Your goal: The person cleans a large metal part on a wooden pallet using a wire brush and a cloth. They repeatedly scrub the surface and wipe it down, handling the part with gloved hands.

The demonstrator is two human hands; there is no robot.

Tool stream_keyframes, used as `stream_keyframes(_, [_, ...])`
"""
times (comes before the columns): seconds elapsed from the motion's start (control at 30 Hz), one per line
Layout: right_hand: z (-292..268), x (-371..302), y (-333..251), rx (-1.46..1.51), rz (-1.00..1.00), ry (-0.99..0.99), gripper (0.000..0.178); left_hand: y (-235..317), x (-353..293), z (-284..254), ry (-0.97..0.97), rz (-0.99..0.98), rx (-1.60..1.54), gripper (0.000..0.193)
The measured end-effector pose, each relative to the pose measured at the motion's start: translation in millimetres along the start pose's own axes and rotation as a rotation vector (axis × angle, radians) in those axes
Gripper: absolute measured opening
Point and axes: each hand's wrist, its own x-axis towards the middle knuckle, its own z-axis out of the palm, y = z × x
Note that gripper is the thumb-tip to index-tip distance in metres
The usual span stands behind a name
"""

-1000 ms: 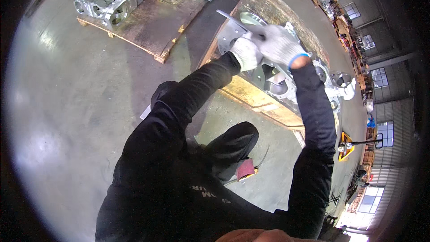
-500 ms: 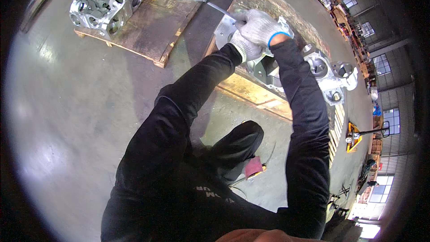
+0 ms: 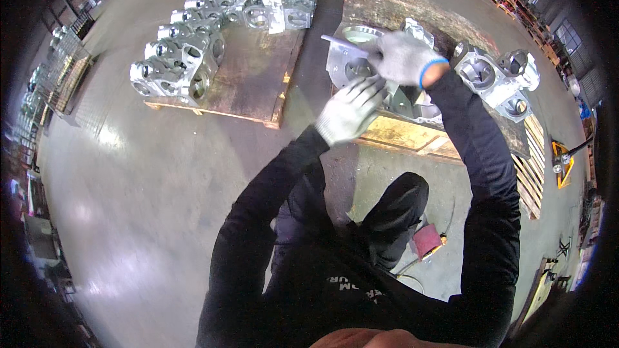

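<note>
R hand (image 3: 403,58) grips slim grey tool (image 3: 344,46) over casting (image 3: 336,68), pallet (image 3: 403,136) beneath it; L hand (image 3: 351,109) by casting's near edge, fingers loosely spread, contact unclear. Prob. hand-finishing; next move calls for steadying casting.

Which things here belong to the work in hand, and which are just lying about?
In the work:
right hand, gripping a thin grey bar
left hand, at the metal casting, contact unclear
wooden platform under that casting

Lying about, untouched:
castings on the left pallet
red object on the floor
yellow pallet jack
</note>
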Motion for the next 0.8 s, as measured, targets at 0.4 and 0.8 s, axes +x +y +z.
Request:
stream_keyframes(0.4, [62.6, 19.6, 8.9, 0.203, -0.021, 0.384, 0.037, -40.3, -3.6, -63.7, 0.362, -0.401, 0.261, 0.034])
stream_keyframes(0.8, [31.6, 40.1, -0.9, 0.274, -0.109, 0.236, 0.039, -89.3, 51.7, -75.8, 0.139, -0.409, 0.252, 0.045])
